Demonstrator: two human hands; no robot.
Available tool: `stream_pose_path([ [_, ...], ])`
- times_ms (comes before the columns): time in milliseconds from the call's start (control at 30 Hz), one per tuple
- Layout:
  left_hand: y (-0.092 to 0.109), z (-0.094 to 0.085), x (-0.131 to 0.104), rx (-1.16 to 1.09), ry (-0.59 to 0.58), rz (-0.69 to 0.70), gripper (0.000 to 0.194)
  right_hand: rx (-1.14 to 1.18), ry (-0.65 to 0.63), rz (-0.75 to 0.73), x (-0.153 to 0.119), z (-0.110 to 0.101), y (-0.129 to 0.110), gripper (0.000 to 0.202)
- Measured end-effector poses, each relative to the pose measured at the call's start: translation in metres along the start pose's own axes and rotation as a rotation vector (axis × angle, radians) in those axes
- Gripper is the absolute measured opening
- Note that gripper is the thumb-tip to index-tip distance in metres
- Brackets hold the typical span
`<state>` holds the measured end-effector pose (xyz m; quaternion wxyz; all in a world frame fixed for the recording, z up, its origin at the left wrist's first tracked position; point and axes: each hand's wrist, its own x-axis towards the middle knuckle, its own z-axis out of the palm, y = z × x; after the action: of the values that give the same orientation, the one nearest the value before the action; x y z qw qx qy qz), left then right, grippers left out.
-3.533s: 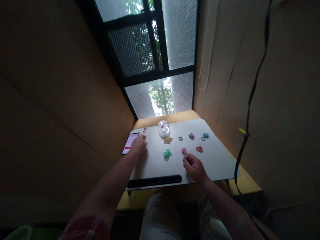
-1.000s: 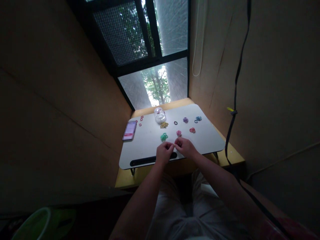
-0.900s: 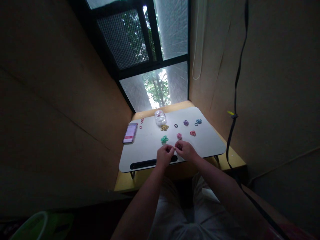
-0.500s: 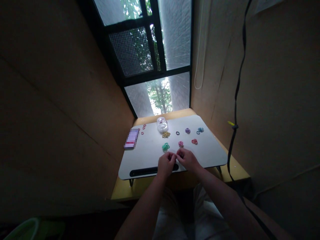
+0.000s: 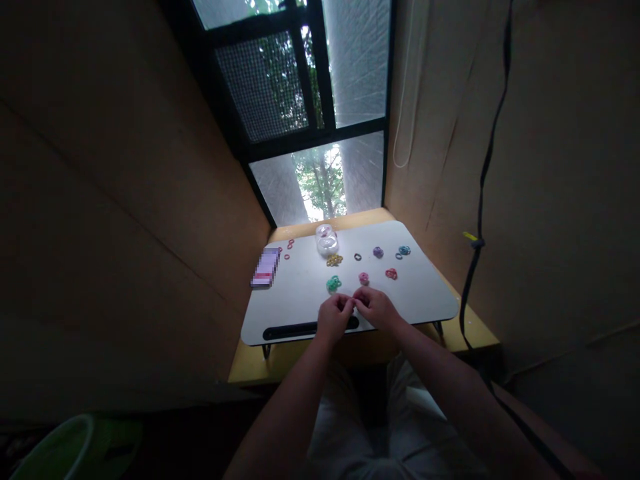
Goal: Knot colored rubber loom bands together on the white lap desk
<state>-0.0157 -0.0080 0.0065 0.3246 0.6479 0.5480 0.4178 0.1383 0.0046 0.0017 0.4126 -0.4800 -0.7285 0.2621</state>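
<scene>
"Where are the hands?"

"Over the near edge of the bench (image 5: pixel 300 300), fingertips almost meeting! Left hand (image 5: pixel 335 317) pinched, right hand (image 5: pixel 379 309) pinched, and between them a tiny piece, too small to read for shape or long axis."

"What's around it?"

"Pink bands (image 5: pixel 364 278) just beyond the right hand, a roundish bunch pointing nowhere in particular; green bands (image 5: pixel 333 284) just beyond the left hand; red bands (image 5: pixel 391 274) farther right."

"And the edges?"

"The black strip (image 5: pixel 290 331) lies lengthwise along the near edge, its right end by the hands. Out left, the phone (image 5: pixel 265 268) sits at the side edge, long axis running away from the person, tipped slightly right."

"Room to move?"

"White surface runs from the left hand across to the phone, and more from the right hand to the right edge!"
</scene>
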Motion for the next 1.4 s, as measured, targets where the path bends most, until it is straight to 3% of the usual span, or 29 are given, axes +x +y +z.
stream_pose_path([
  [667,-0.0026,0.0028,-0.0002,-0.077,0.017,0.034,0.017,-0.041,0.046,0.009,-0.0017,-0.0012,-0.0034,0.007],
  [1267,-0.0033,0.0065,-0.0025,0.001,0.132,0.073,0.009,0.059,0.065,-0.159,0.0008,-0.0052,-0.0010,0.010],
  [1400,0.0006,0.0051,-0.0032,-0.007,0.124,0.074,0.008,0.078,0.038,-0.101,0.0010,-0.0072,-0.0008,0.012],
])
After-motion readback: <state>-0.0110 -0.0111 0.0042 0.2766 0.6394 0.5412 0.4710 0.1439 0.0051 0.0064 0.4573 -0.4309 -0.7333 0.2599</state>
